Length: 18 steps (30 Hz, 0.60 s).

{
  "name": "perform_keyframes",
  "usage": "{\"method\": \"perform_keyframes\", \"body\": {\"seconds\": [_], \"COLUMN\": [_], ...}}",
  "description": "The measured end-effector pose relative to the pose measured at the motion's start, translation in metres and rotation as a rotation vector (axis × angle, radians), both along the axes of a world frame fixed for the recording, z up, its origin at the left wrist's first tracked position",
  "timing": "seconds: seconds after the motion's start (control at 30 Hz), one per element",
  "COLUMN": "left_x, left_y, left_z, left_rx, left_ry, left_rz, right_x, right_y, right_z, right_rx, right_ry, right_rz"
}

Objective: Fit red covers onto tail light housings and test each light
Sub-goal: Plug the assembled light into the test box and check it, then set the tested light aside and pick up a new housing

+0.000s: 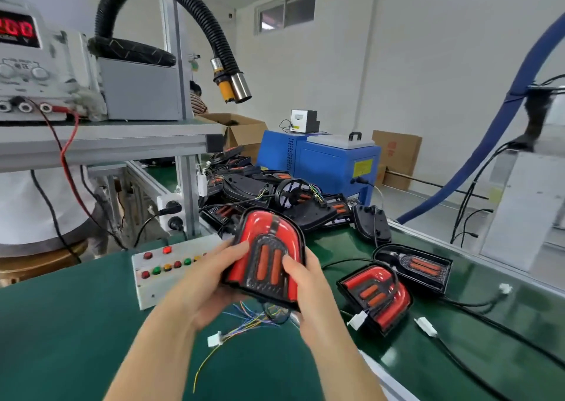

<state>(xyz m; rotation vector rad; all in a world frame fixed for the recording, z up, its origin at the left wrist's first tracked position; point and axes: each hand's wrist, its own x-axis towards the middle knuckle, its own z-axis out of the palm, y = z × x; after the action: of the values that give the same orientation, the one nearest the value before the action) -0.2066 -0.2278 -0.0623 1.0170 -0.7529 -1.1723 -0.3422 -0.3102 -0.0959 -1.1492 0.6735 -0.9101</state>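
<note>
Left hand (211, 278) and right hand (308, 287) fingers clamped one tail light (266, 254), long axis near-far, rounded end far; second light (377, 293) and third light (419, 266) lay right.

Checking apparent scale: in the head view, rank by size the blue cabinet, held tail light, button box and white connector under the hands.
1-2. blue cabinet, held tail light: look alike, light nearer camera, unranked.
3. button box.
4. white connector.

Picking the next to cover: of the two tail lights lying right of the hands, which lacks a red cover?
The farther tail light: only black housing and orange bars show. The nearer tail light wears a red cover.
</note>
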Motion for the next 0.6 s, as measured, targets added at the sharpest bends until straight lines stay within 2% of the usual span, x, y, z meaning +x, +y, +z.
{"method": "perform_keyframes", "body": {"seconds": [0.1, 0.23, 0.33, 0.47, 0.6], "left_x": [-0.032, -0.077, -0.105, -0.135, -0.154], "left_y": [-0.053, -0.103, -0.119, -0.125, -0.126], "left_z": [-0.002, -0.029, -0.043, -0.054, -0.067], "left_rx": [0.059, 0.042, 0.003, -0.004, 0.0], "left_ry": [0.071, 0.119, 0.073, -0.257, -0.733], "left_rz": [-0.087, -0.152, -0.149, -0.139, -0.17], "right_x": [-0.03, -0.068, -0.095, -0.13, -0.159], "right_y": [-0.04, -0.082, -0.1, -0.106, -0.1], "right_z": [-0.003, -0.012, -0.02, -0.036, -0.062], "right_rx": [0.031, 0.057, 0.078, 0.103, 0.155], "right_ry": [0.031, 0.096, 0.104, 0.085, 0.051], "right_rz": [-0.23, -0.467, -0.575, -0.707, -0.798]}}
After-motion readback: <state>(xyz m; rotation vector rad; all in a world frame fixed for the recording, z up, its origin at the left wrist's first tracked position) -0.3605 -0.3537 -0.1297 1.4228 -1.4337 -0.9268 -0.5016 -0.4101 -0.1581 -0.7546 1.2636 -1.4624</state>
